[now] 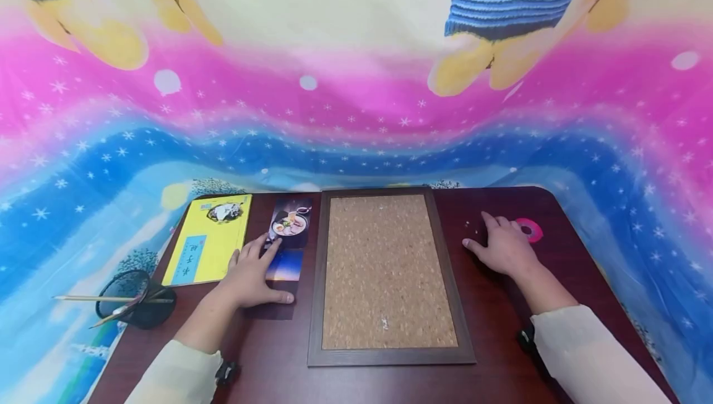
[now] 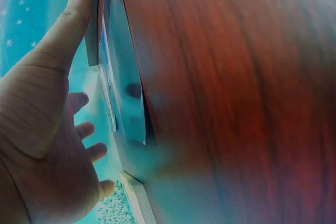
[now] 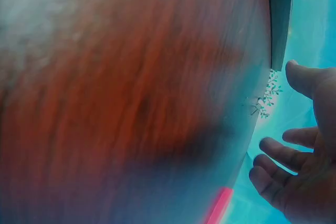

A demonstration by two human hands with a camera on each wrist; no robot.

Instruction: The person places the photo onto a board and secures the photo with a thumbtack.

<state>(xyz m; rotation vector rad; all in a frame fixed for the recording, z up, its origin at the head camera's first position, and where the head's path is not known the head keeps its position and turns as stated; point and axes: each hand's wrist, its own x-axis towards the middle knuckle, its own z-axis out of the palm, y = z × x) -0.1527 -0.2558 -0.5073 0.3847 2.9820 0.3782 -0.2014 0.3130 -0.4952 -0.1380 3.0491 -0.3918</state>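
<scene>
Apparently, we are only beginning

A mesh cup (image 1: 158, 316) is holding pencils (image 1: 78, 297) beside a yellow booklet (image 1: 220, 243). Our left hand (image 1: 250, 275) is gripping nothing, fingers spread at photo cards (image 1: 291, 226) lying beside the corkboard (image 1: 390, 268), which is bearing none. Our right hand (image 1: 508, 247) is gripping nothing, fingers loosely parted, near a pink disc (image 1: 536, 231).

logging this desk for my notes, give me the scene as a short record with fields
surface: dark red-brown table
center: framed cork board, between the hands
left hand: fingers spread over the photo prints; contact unclear
right hand: holds nothing, beside the pink ring
by right thumb: small white bits
far left: yellow book, left of the prints
near left: black cup holding pencil-like sticks
</scene>
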